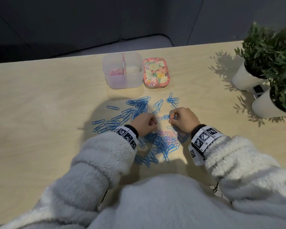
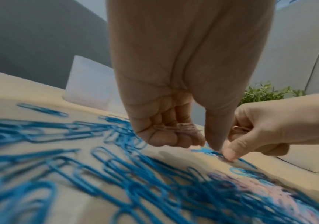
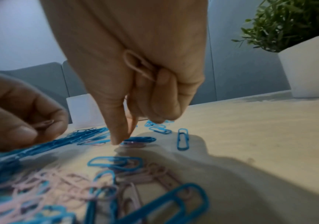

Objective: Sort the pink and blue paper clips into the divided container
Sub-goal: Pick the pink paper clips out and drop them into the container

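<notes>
Blue paper clips lie scattered on the table, with a mixed pink and blue heap between my wrists. The translucent divided container stands behind them, and pink clips lie in its left compartment. My left hand hovers just above the table, its fingers curled round a bunch of pink clips. My right hand keeps a pink clip tucked under its curled fingers. Its thumb and forefinger point down at a pink clip lying beside a blue one.
A floral lid lies right of the container. Two white potted plants stand at the table's right edge. The far table edge runs just behind the container. Bare wood shows on the left.
</notes>
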{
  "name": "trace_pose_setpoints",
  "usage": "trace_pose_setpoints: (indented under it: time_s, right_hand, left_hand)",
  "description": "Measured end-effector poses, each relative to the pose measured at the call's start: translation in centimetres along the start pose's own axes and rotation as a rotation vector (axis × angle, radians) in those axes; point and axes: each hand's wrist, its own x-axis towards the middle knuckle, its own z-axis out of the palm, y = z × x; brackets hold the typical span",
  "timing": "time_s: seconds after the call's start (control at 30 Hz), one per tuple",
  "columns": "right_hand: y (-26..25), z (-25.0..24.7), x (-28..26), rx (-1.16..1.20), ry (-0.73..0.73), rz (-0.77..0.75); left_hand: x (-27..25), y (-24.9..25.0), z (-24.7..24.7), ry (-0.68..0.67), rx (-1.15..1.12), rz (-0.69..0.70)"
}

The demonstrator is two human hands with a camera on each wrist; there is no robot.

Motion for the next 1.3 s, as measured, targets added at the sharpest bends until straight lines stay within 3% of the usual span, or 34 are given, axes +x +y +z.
trace_pose_setpoints:
  time_s: [0.1, 0.23, 0.33, 0.47, 0.57, 0.63, 0.73, 0.87, 1.0, 1.07, 1.2, 1.3]
  right_hand:
    - [0.1, -0.1, -0.1, -0.023, 0.005, 0.036]
    - [0.0, 0.1, -0.7, -0.152, -0.01, -0.047]
    - [-0.1, 0.1, -0.8, -0.143, -0.01, -0.081]
    - [-1.0, -0.2, -0.4, 0.526, -0.044, 0.059]
    - [-2.1, -0.6, -0.2, 0.995, -0.26, 0.153]
    - [-2.5, -0.8, 0.3, 1.123, -0.338, 0.169]
    - [-2.9, -0.8, 1.3, 1.203, -0.312, 0.269]
    - [-3.2, -0.7, 1.9, 1.034, -0.19, 0.292]
    - [-2.3, 0.0, 2.7, 0.381, -0.009, 0.082]
    - [-2.1, 0.2, 2.8, 0.169, 0.008, 0.047]
    - [-3.2, 1.0, 2.6, 0.064, 0.019, -0.027]
    - [-4.0, 1.3, 2.9, -0.059, -0.066, -0.073]
  left_hand:
    - [0.6, 1.0, 1.3, -0.064, 0.092, 0.076]
    - [1.2, 1.4, 1.9, -0.107, 0.242, 0.109]
    - [1.2, 1.3, 1.7, -0.089, 0.203, 0.087]
    - [0.7, 0.1, 0.6, -0.024, -0.026, -0.01]
    - [0.4, -1.0, -0.4, 0.034, -0.151, -0.069]
    - [0.2, -1.5, -1.0, 0.039, -0.274, -0.098]
    - [-0.1, -1.5, -1.6, 0.02, -0.45, -0.162]
    - [-0.4, -2.0, -1.6, 0.0, -0.612, -0.199]
    - [-0.9, -2.3, -1.7, -0.045, -0.843, -0.227]
    - [-1.0, -2.5, -1.9, -0.009, -0.928, -0.27]
    - [-1.1, -2.7, -2.3, 0.008, -1.078, -0.371]
    - [-1.1, -2.7, -2.4, -0.01, -1.091, -0.408]
